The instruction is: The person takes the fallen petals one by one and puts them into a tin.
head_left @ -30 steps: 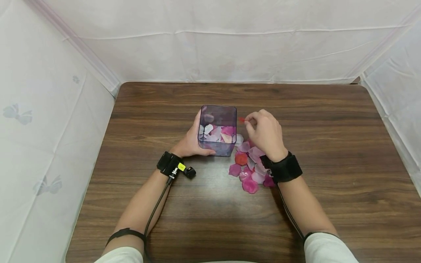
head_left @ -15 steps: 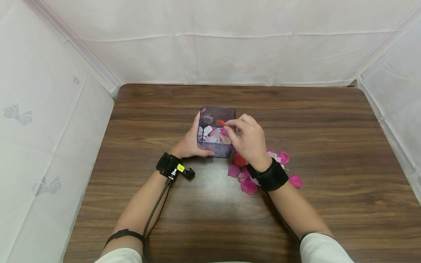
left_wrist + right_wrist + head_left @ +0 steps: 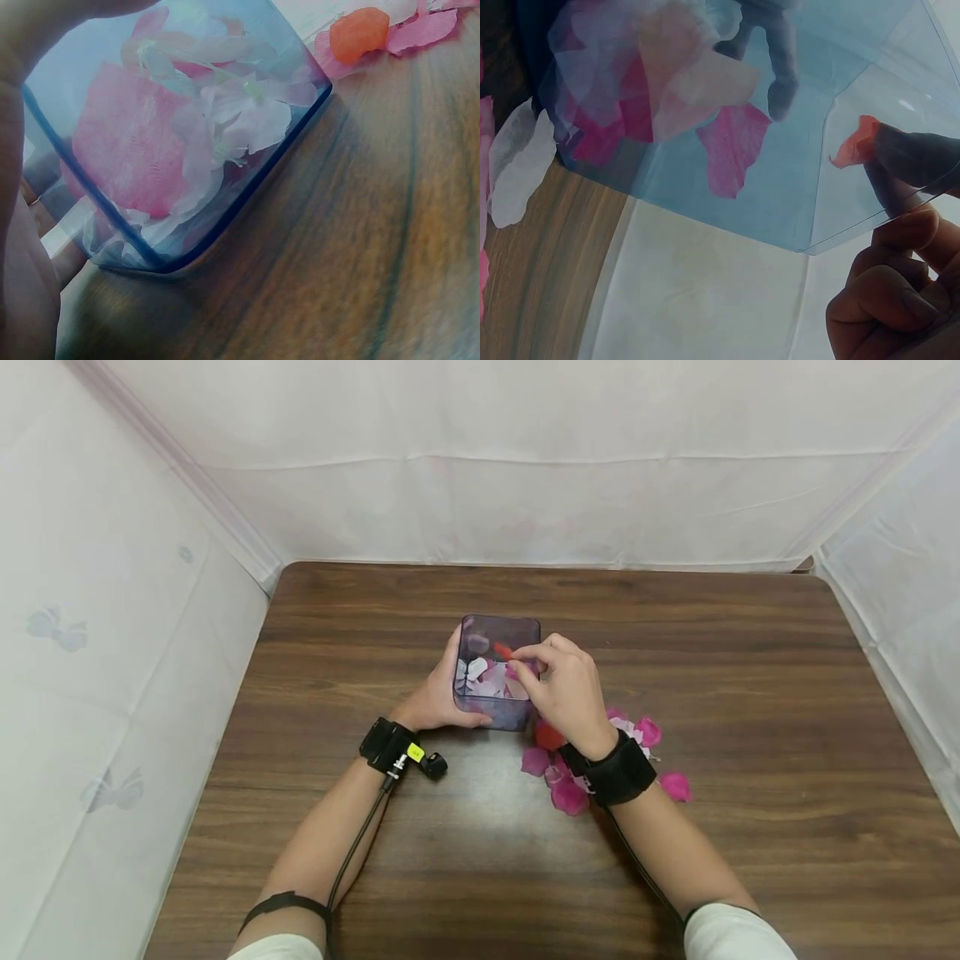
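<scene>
My left hand grips a clear, purple-tinted plastic box from its left side, thumb along the near wall. Inside lie white, pale pink and magenta artificial petals, piled at the bottom. At the open top of the box, my right hand pinches a red petal between thumb and forefinger. Those fingertips are inside the rim, seen through the clear wall in the right wrist view. Below the right wrist, a loose heap of pink, magenta and red petals lies on the table, partly hidden by the wrist strap.
A brown wood-grain table carries everything, with white cloth hanging behind and at both sides. One magenta petal lies apart, right of the heap. Cables run along both forearms from the wrist straps.
My right hand has moved left from beside the box to over its opening, carrying the red petal. The left hand and box have stayed nearly in place.
</scene>
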{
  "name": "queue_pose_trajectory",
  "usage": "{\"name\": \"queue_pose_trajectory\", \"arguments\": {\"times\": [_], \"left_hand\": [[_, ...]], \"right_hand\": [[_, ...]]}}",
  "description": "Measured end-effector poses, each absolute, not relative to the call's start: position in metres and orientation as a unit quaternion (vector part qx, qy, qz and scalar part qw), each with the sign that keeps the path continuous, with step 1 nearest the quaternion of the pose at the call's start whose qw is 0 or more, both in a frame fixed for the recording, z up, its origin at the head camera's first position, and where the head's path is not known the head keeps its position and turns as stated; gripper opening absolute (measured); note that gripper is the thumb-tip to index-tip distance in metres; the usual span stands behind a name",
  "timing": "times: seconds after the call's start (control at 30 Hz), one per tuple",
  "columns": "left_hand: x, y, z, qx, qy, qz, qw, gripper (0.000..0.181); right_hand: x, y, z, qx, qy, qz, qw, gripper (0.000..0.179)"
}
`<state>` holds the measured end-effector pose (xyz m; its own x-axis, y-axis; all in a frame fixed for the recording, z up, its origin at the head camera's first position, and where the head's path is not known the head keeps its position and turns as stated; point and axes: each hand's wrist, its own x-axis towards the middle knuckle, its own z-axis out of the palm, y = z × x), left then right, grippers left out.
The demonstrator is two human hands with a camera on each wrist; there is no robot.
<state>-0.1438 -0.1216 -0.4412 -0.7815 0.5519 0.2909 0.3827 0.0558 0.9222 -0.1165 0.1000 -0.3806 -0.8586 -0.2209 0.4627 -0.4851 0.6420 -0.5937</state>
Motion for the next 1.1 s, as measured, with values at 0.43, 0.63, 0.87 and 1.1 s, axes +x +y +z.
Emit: {"name": "queue_pose_trajectory", "arguments": {"times": [0.43,0.63,0.87,1.1], "left_hand": [[-0.145,-0.121,-0.442,0.319,0.74,0.589,0.057,0.134],[-0.148,-0.12,-0.442,0.319,0.745,0.583,0.054,0.135],[-0.151,-0.118,-0.442,0.318,0.747,0.581,0.058,0.136],[-0.152,-0.12,-0.439,0.326,0.739,0.587,0.055,0.135]], "right_hand": [[-0.123,0.114,-0.381,0.213,-0.872,0.381,0.221,0.015],[-0.136,0.144,-0.377,0.174,-0.889,0.369,0.206,0.015],[-0.149,0.179,-0.379,0.138,-0.941,0.303,0.062,0.017],[-0.155,0.17,-0.393,0.166,-0.951,0.258,-0.036,0.019]]}}
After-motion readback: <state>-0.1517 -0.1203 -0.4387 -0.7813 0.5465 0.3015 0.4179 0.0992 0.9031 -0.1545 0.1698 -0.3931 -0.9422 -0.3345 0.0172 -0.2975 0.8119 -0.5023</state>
